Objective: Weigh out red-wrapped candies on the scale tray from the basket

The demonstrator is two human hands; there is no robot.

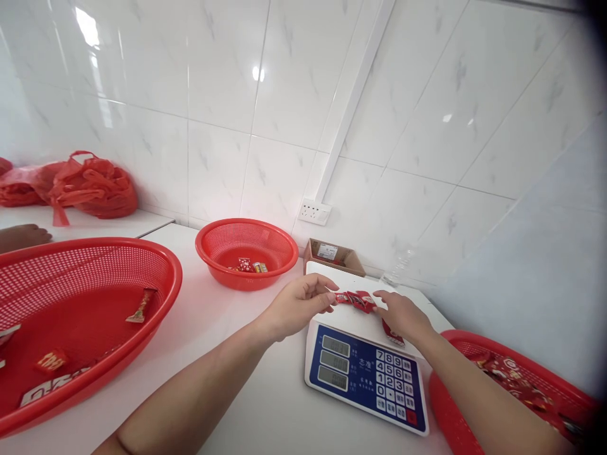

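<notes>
Over the white plate of a digital scale (360,379), my left hand (303,302) reaches in from the left, thumb and fingers curved and apart. Its fingertips are right beside a row of small red wrapped sweets (356,300); whether they touch it I cannot tell. My right hand (404,315) is at the other end of the row, its thumb and forefinger spread around that end without a closed grip. A dark red packet (392,333) lies on the plate, partly covered by my right hand.
Red plastic baskets (246,283) with wrapped sweets stand at left (173,278), centre back and right (439,385). Behind the scale are a cardboard box (353,262) and a clear plastic bottle (401,265). Red bags (102,186) and another person's hand (26,237) are at far left.
</notes>
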